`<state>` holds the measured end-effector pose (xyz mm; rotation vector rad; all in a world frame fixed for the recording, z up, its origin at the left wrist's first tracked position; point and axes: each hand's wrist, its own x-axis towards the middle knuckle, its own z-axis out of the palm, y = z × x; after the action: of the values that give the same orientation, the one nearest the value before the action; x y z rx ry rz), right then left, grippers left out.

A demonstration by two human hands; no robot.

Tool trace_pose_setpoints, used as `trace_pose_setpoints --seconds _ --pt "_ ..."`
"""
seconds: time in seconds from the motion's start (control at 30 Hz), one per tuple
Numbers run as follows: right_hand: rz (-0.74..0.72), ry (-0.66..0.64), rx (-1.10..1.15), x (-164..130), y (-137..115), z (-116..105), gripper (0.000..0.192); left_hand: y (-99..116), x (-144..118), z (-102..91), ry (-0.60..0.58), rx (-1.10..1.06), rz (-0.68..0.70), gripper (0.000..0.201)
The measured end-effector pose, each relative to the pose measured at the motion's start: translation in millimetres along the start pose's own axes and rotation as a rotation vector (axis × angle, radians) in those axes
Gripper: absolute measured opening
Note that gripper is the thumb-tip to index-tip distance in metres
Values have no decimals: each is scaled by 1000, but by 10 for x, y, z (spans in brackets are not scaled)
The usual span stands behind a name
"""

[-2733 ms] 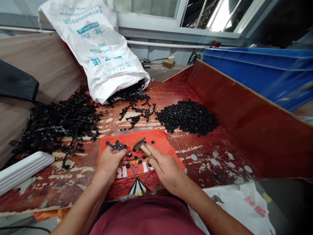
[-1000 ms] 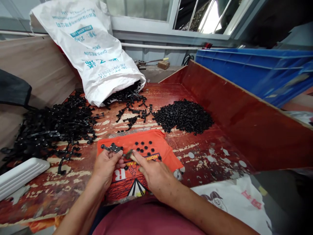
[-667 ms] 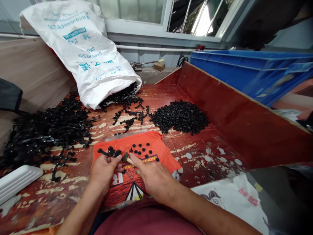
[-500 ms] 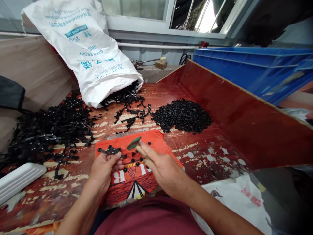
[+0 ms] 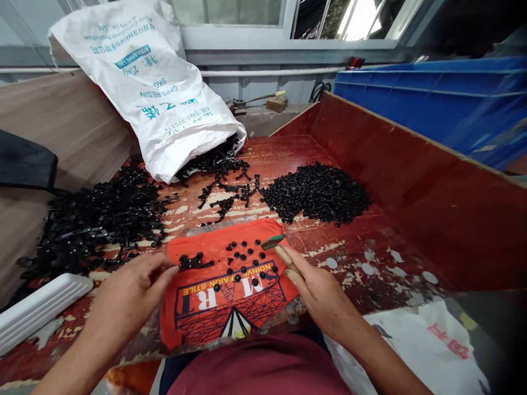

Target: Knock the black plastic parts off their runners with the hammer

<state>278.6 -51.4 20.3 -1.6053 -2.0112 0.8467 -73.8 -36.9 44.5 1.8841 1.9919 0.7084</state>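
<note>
Bench (image 5: 284, 151): worn reddish board, paint scraped to pale streaks; we judge work mid-run, lots of stock left.
Blue crate (image 5: 415, 104): ribbed, plastic-looking, beyond the right-hand board; contents not visible to us.
White sack (image 5: 156, 104): looks woven, blue print, tipped with mouth down; black jointed parts spill out, so supply looks far from used up.
Left heap (image 5: 107, 214): tangled black jointed parts, glossy, knobbed ends; we can't tell if finished or waiting.
Orange cloth (image 5: 222, 236): soft, printed, flat at the bench's near edge.
Right heap (image 5: 317, 192): small black bits, low mound, plenty left.
Left hand (image 5: 129, 293): half-curled, fingertips by the jointed piece's left end; we can't tell if it grips.
Right hand (image 5: 317, 291): wrapped around the hammer's handle.
Hammer (image 5: 283, 254): pale wood-look handle, narrow greenish head, raised just right of the small caps.
Jointed piece (image 5: 193, 261): black, knobbed, on the cloth's left side; we can't confirm it's complete.
Small caps (image 5: 243, 257): round, black, spread in loose rows mid-cloth, apparently unused.
</note>
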Motion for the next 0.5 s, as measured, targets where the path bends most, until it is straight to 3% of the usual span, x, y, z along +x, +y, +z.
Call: trace_pose_setpoints --seconds 0.07,0.13,0.3,0.4,0.43,0.5 --pt "76 54 -155 3 71 -40 42 28 78 98 -37 158 229 24" --pt "98 132 -319 53 202 -76 33 8 132 277 -92 257 366 30" --pt "5 216 -433 282 475 -152 27 -139 126 655 -93 254 356 30" --pt "-21 307 -478 396 279 -162 38 -156 91 652 -50 189 315 34" --pt "-82 339 -501 436 148 -141 41 -146 81 619 -53 154 297 35" --pt "-326 235 -501 535 -155 -45 31 -116 60 532 -86 68 247 33"
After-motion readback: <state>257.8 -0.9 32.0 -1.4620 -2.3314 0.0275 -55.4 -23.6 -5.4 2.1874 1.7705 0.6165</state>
